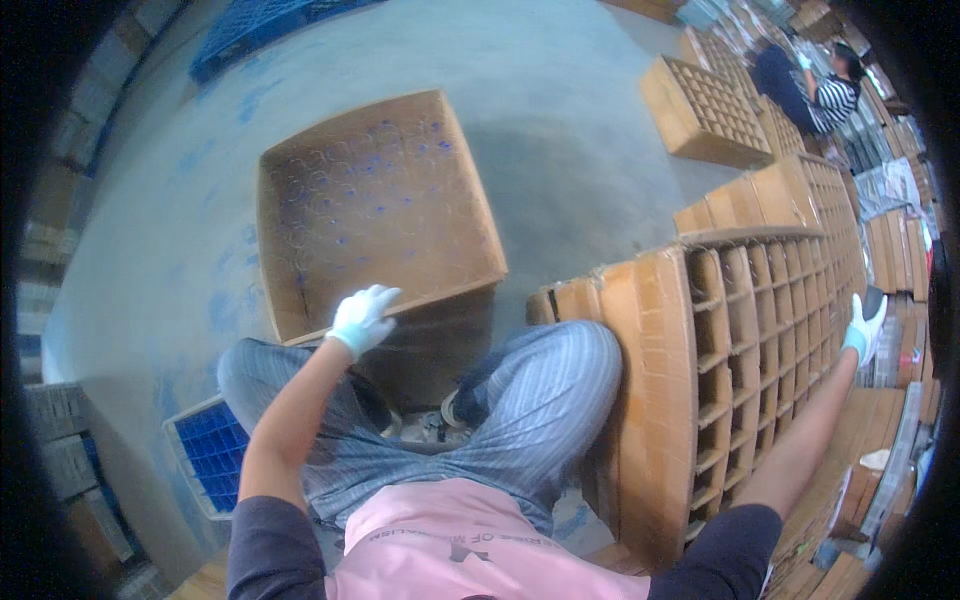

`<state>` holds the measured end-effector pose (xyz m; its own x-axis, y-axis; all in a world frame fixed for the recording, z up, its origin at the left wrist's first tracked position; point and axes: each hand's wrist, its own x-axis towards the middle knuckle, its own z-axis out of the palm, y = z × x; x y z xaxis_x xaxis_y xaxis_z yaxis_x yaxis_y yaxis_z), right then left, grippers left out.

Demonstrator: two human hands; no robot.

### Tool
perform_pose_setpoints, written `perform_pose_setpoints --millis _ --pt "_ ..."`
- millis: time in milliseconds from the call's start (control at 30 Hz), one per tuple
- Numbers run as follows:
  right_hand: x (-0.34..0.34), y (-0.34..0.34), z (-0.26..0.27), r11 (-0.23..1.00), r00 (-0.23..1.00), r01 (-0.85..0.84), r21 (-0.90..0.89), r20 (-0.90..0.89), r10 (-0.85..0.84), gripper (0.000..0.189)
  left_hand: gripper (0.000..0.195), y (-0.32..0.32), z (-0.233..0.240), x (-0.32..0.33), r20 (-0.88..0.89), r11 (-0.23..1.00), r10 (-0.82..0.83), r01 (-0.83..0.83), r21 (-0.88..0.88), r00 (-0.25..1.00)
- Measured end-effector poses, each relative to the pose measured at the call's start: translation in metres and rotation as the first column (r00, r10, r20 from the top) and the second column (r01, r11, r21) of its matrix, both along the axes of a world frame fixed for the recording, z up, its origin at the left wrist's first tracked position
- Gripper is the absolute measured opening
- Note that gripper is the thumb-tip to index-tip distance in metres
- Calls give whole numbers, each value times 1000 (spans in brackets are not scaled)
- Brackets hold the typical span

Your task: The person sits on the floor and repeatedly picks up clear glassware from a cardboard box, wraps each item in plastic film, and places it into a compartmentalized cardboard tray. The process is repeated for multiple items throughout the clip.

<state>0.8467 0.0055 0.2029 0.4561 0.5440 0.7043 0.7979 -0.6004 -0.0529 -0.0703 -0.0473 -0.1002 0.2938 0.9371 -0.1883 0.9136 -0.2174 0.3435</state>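
My left hand (361, 321), in a white glove, rests with spread fingers at the near rim of an open cardboard box (491, 255). Clear round items with blue specks, too blurred to name, show inside that box. Far to the right, my right hand (866, 330), also gloved, is wrapped around a dark object (872, 302) that I cannot identify. It is above the far edge of a large cardboard carton with a divider grid (712, 367), whose visible cells look mostly dark and hollow. The carton stands beside my right knee.
A blue divided crate (214, 450) sits left of my legs. Another divided carton (705, 112) stands farther off, near a seated person (817, 90) in a striped top. Stacked flat cardboard (847, 427) lines the right side. A blue plastic pallet (255, 30) lies at the upper left.
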Motion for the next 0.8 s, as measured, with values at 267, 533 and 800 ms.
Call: perform_pose_setpoints --millis 267,533,800 --pt "-245 -80 -12 726 613 -664 180 -427 665 69 56 38 -49 65 -143 936 52 -98 -338 988" --pt "-491 -218 -23 518 304 -846 129 -681 666 76 49 14 22 40 160 973 186 -204 106 969" --pt "-648 -151 -105 106 -134 -938 330 -627 767 87 36 -114 196 57 772 927 -316 9 374 551"
